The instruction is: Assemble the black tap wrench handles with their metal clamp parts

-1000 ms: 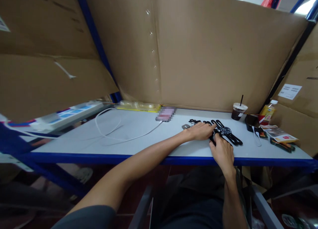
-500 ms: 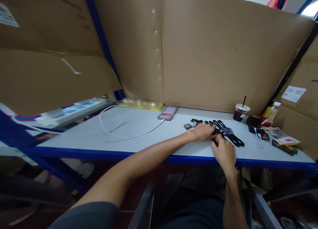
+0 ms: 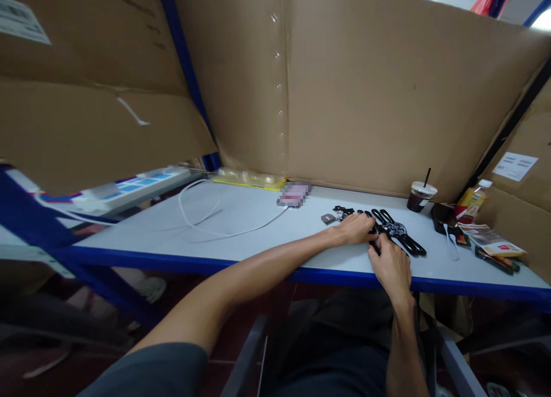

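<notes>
Over the right half of the table (image 3: 241,213), my left hand (image 3: 356,228) and my right hand (image 3: 391,266) meet with fingers bent. Both are closed around a small black piece (image 3: 375,243), mostly covered by the fingers, so its kind does not show. Just beyond them lies a black object with long rounded loops and a round patterned middle (image 3: 396,229). To the left of my left hand are a small grey flat piece (image 3: 329,218) and some dark jagged parts (image 3: 343,210).
A lidded drink cup with straw (image 3: 420,197), a yellow-labelled bottle (image 3: 473,202), a white plastic fork or spoon (image 3: 451,245) and packets (image 3: 495,239) stand or lie at right. A phone (image 3: 294,194) with a white cable (image 3: 232,236) lies further left. Cardboard (image 3: 365,98) walls the back.
The view has shifted slightly, so everything sits a little further right. Both hands stay together on the black piece, with hardly any visible movement.
</notes>
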Demonstrator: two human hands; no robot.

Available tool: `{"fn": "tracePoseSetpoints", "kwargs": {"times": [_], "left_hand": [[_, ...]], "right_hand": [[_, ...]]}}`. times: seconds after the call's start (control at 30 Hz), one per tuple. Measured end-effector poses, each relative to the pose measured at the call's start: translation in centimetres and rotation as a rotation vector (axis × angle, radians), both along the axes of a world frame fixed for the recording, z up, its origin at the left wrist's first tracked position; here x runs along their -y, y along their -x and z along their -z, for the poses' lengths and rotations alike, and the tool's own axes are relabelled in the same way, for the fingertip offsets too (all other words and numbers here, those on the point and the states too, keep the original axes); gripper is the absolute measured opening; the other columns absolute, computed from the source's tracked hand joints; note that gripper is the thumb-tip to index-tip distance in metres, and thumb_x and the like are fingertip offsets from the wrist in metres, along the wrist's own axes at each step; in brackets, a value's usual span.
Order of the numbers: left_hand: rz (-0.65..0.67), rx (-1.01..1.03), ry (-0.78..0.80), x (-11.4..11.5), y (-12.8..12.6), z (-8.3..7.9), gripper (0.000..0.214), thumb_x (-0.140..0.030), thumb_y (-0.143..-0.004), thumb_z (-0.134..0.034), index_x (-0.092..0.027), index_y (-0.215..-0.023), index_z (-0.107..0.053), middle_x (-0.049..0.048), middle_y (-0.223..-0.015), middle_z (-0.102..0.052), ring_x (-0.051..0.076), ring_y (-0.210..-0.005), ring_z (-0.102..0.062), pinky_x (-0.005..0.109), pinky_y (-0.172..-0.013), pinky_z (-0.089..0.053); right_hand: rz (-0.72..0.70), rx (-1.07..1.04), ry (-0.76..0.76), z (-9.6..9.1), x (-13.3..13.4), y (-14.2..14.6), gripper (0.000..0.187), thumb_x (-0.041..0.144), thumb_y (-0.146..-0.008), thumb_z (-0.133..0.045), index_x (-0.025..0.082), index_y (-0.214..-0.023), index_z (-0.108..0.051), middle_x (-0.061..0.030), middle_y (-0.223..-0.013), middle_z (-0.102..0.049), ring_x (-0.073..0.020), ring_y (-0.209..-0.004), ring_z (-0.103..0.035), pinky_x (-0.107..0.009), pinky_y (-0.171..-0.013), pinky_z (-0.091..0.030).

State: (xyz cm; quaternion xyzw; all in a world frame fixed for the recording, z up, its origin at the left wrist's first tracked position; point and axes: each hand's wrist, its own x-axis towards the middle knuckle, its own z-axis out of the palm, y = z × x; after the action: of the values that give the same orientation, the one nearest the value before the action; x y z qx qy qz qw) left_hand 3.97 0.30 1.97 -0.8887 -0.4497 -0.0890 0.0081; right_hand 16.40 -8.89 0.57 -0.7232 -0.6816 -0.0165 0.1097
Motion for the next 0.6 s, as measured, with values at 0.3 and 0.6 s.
{"fn": "tracePoseSetpoints", "kwargs": {"times": [0.3,0.6], "left_hand": [[0.023,-0.104,-0.068,0.2,-0.6,0.0,0.042,-0.046,-0.104,-0.046,-0.009,-0.115,-0.063,0.0184,-0.093,-0.074,0.036,-0.097,-0.073,0.041,-0.081,-0.056],[0.16,0.014,0.141,-1.5,1.7,-0.9,0.046,-0.049,-0.097,-0.06,-0.015,-0.127,-0.054,0.0128,-0.101,-0.074,0.027,-0.092,-0.072,0.031,-0.072,-0.051]], "right_hand": [[0.001,0.002,-0.013,0.3,-0.2,-0.1,0.023,0.036,-0.102,-0.049,0.022,-0.115,-0.061,-0.0067,-0.1,-0.075,-0.0258,-0.096,-0.071,-0.032,-0.072,-0.037],[0.042,-0.035,0.027,-0.1,-0.2,0.1,0.023,0.039,-0.102,-0.05,0.023,-0.114,-0.06,-0.0074,-0.099,-0.074,-0.0258,-0.098,-0.07,-0.031,-0.075,-0.04]]}}
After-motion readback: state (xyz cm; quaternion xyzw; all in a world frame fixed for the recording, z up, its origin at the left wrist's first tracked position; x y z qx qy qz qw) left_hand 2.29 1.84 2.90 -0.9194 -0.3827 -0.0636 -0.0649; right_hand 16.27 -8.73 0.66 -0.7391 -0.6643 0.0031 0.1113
